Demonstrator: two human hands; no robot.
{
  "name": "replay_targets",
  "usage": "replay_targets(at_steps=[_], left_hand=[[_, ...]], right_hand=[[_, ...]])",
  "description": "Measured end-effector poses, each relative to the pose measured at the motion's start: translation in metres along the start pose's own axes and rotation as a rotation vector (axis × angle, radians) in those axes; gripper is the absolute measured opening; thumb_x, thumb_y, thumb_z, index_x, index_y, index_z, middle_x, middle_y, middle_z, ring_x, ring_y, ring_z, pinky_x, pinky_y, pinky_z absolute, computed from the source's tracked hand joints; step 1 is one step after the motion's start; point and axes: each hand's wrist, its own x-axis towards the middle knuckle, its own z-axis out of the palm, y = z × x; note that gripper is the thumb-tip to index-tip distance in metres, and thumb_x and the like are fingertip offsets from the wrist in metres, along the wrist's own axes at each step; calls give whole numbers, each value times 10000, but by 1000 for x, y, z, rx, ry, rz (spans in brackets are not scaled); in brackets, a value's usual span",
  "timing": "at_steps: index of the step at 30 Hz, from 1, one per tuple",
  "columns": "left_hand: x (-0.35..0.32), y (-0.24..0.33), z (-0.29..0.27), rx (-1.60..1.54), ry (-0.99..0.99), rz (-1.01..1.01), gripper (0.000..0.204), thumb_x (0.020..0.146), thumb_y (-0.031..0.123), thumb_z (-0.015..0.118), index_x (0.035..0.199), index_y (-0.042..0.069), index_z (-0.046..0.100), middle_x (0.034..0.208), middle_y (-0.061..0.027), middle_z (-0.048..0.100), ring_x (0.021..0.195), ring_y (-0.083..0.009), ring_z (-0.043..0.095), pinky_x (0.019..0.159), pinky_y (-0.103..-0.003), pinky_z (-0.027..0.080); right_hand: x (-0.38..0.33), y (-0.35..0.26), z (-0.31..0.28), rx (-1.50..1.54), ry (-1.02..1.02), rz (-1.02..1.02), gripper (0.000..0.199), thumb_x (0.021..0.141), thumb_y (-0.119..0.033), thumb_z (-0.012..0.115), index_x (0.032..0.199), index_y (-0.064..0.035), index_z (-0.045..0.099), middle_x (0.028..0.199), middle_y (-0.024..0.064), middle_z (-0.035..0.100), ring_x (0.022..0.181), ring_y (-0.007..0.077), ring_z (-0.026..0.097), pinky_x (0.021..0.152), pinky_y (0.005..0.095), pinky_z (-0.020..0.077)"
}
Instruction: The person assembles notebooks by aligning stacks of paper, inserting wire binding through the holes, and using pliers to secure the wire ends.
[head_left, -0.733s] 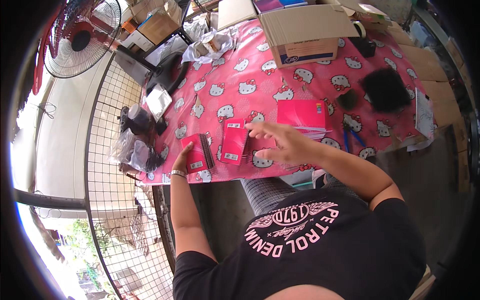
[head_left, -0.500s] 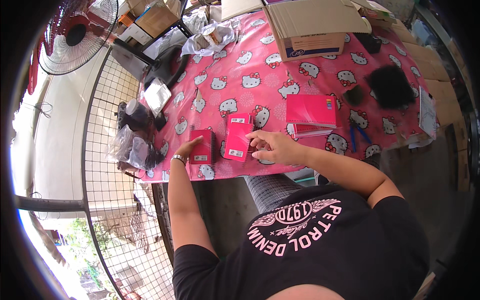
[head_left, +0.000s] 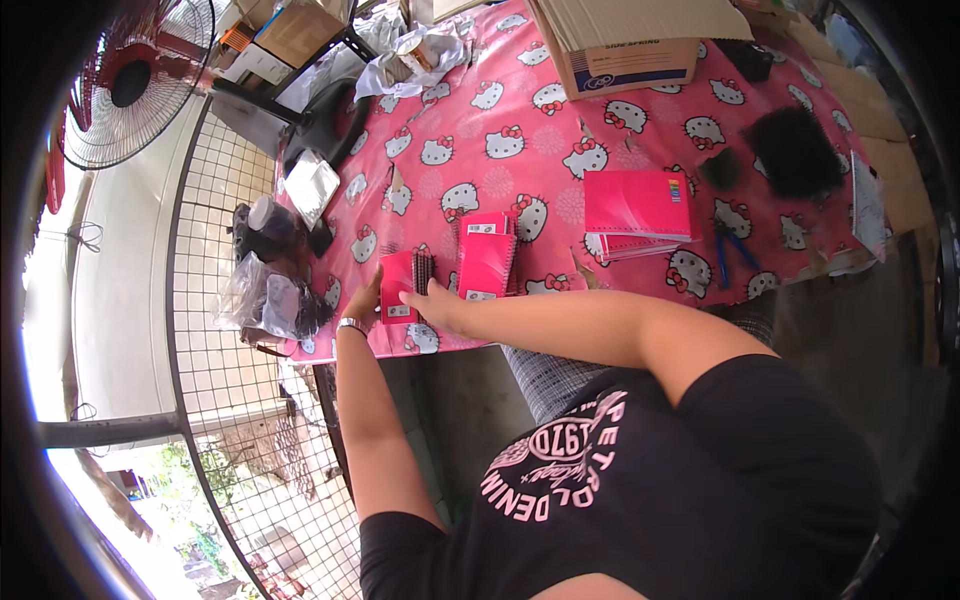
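Note:
A small stack of pink-red spiral notebooks [head_left: 397,287] rests near the front edge of the table, its black coils on the right. My left hand [head_left: 364,301] holds the stack's left side, with the fingers partly hidden behind it. From the right, my right hand [head_left: 438,304] grips the coil side, thumb over the top cover. Just right of that stack, a second pile of small pink spiral notebooks [head_left: 486,264] lies slightly fanned, untouched, above my right forearm. Farther right is a pile of larger pink spiral notebooks [head_left: 635,205].
Blue-handled pliers [head_left: 730,255] lie right of the larger notebooks, below a black fuzzy pad [head_left: 795,152]. An open cardboard box [head_left: 635,68] stands at the back. Plastic-wrapped items [head_left: 275,300] sit at the left edge, near a wire grille [head_left: 225,330] and a fan [head_left: 135,85].
My right hand has moved left from the middle notebook pile to the left stack and now grips its coil side. My left hand has stayed at that stack.

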Motion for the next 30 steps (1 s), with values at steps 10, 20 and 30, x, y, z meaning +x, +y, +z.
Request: replay_targets(at_steps=[10, 20, 30], left_hand=[[-5, -26, 0, -79, 110, -103, 635, 938, 570, 591, 1270, 31, 635, 988, -114, 700, 830, -213, 679, 670, -389, 548], [-27, -44, -22, -106, 368, 154, 469, 993, 345, 563, 1295, -13, 597, 1080, -132, 686, 916, -186, 640, 803, -336, 518], [-89, -59, 189, 303, 975, -26, 656, 834, 590, 703, 1065, -19, 629, 1193, -156, 600, 1177, -356, 510, 965, -546, 405]], right_hand=[[39, -7, 36, -225, 57, 47, 1195, 870, -783, 440, 1545, -33, -200, 1593, 372, 44, 1475, 470, 219, 1205, 468, 229], [-20, -53, 12, -177, -113, -441, 1108, 945, -582, 551, 1539, 35, -151, 1634, 287, -56, 1534, 371, -22, 1237, 445, 79], [-108, 24, -119, 144, 186, -339, 711, 920, -226, 655, 1489, 31, 315, 1480, 284, 402, 1331, 347, 467, 1092, 409, 394]])
